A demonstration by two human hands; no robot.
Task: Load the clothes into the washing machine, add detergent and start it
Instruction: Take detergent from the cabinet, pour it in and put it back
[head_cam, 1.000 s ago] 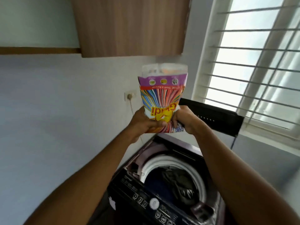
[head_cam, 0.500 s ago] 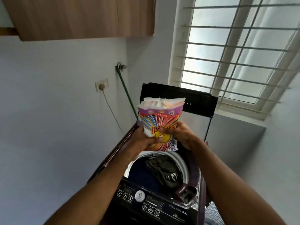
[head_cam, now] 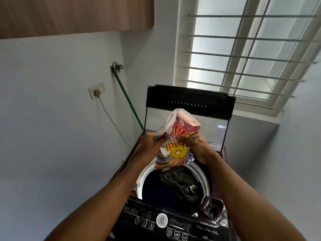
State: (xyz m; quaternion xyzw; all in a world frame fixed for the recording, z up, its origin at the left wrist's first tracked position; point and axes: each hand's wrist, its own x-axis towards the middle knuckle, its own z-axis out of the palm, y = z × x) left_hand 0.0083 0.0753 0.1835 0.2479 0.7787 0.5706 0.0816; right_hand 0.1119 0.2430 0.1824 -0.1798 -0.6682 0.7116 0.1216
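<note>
Room: pale walls, a barred window (head_cam: 243,49) at upper right, a wooden cabinet (head_cam: 74,14) at upper left.
Wall fittings: a socket (head_cam: 97,91) with a plugged cord at left centre; a tap (head_cam: 117,66) with a green hose (head_cam: 127,100) running down behind the machine.
Washing machine (head_cam: 173,221): lower centre, lid (head_cam: 190,100) raised upright at the back, control panel nearest the camera.
Clothes (head_cam: 180,185): dark garments lying in the drum.
Detergent packet (head_cam: 175,145): colourful, held above the drum, its mouth tilted up and away toward the lid.
Left hand (head_cam: 150,145): grip curled round the packet's left edge.
Right hand (head_cam: 198,146): grip pinching the packet's right side.
Arms: both reach forward from the bottom corners.
</note>
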